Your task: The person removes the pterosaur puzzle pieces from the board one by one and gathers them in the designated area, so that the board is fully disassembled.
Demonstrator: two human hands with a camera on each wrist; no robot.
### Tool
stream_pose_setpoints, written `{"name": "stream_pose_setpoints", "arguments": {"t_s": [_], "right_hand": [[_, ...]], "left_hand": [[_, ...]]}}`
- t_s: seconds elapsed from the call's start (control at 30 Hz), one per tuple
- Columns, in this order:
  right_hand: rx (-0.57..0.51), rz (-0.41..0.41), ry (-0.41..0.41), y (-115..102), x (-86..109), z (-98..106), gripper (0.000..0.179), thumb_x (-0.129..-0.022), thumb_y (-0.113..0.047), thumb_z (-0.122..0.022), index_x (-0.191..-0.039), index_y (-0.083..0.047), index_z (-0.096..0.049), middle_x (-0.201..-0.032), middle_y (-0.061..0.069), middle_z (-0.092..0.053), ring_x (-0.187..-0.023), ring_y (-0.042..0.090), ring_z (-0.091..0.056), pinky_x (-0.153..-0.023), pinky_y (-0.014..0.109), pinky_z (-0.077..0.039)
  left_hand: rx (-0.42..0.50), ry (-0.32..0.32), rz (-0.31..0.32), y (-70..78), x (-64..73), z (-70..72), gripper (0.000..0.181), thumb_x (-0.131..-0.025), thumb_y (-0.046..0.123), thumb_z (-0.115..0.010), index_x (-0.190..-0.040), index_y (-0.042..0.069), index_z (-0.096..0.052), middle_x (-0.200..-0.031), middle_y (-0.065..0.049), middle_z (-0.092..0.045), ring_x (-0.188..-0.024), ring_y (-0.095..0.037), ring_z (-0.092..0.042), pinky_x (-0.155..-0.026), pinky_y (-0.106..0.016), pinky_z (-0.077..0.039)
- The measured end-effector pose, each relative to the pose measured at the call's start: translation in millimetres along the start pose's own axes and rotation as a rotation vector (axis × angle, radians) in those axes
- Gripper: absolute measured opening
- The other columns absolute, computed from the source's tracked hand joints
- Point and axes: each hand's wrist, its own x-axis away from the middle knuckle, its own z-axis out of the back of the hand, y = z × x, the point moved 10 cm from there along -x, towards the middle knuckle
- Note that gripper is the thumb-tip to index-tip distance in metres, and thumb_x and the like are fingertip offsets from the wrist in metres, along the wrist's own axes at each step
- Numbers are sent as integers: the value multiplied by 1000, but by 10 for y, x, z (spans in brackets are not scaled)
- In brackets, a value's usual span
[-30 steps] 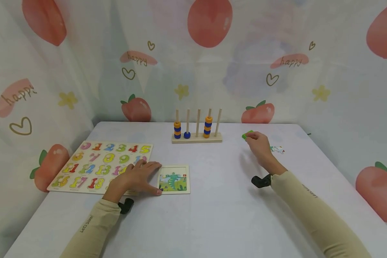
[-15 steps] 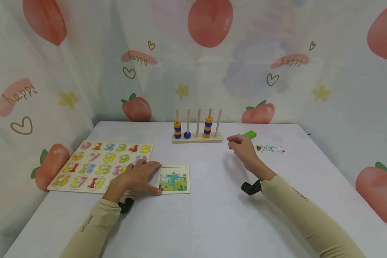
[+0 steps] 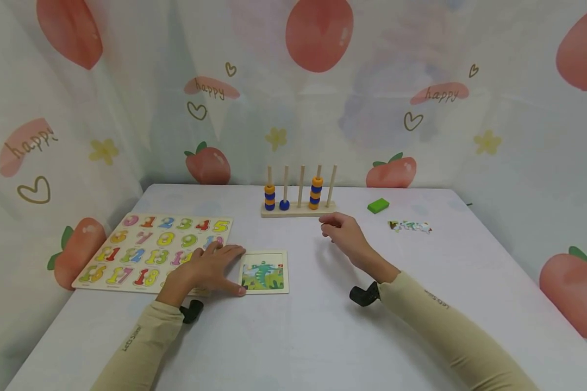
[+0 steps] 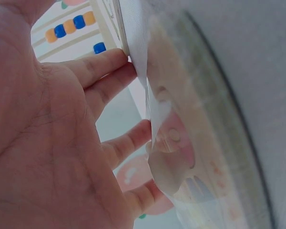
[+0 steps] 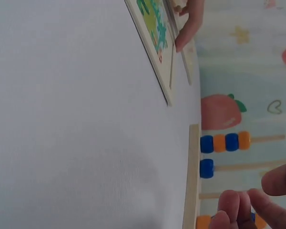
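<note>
My left hand [image 3: 203, 274] rests spread out at the left edge of a small dinosaur jigsaw puzzle [image 3: 263, 273] in a pale wooden frame. Its thumb touches the lower left corner, and a fingertip meets the upper left one. In the left wrist view its fingers [image 4: 109, 88] look fairly straight. My right hand [image 3: 348, 239] hovers over the table with loosely bent fingers and nothing in them, just in front of the wooden bead rack's right end. Behind it to the right lie a green rectangular block [image 3: 378, 205] and some jigsaw pieces [image 3: 410, 226].
On the left, a board of number pieces [image 3: 151, 250] lies partly under my left hand. The wooden bead rack [image 3: 298, 210], with blue and orange beads on upright pegs, stands at the back middle. A fruit-printed curtain [image 3: 323, 125] surrounds the white table [image 3: 303, 336].
My right hand has let go of the green block, which now lies on the table, and has moved left and toward me. More jigsaw pieces are uncovered. My left hand has stayed put.
</note>
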Motion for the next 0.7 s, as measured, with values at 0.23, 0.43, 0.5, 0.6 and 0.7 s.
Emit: {"name": "stream_pose_setpoints", "arguments": {"t_s": [0.23,0.43,0.5,0.6,0.7], "right_hand": [[4,20,-83,-87,51,-304,34,-109,-11,-58,-139,6,-62,-127,26,-66,-103,28,-67,-95,47,-56],[7,52,-188,-209,113,-583,34,-108,-11,-60,-138,5,-63,-126,24,-68,-102,28,-69,-95,51,-57],[11,76,-233,-265,141,-676,35,-108,-12,-60,-138,5,-63,-126,24,-68,-102,28,-70,-94,51,-57],[13,111,-287,-348,177,-805,36,-106,-13,-62,-137,6,-64,-121,23,-69,-100,26,-69,-92,49,-56],[25,135,-324,-410,201,-919,36,-105,-13,-65,-136,5,-65,-115,18,-70,-100,23,-67,-90,42,-57]], "left_hand": [[0,-6,12,-9,-9,-17,103,-82,56,-89,-165,17,-42,-171,-8,-37,-159,-44,-17,-122,-71,-16],[3,-12,17,15,5,6,102,-82,56,-89,-164,15,-44,-169,-10,-38,-157,-47,-19,-121,-73,-17],[12,-15,23,18,9,13,102,-82,57,-89,-164,16,-44,-170,-10,-38,-157,-47,-19,-121,-74,-15],[5,-25,35,7,-6,-2,102,-83,57,-88,-165,16,-42,-170,-9,-37,-158,-47,-18,-121,-74,-14],[-1,-39,50,-9,-20,-26,103,-84,55,-88,-166,17,-40,-172,-9,-35,-159,-45,-15,-123,-72,-12]]}}
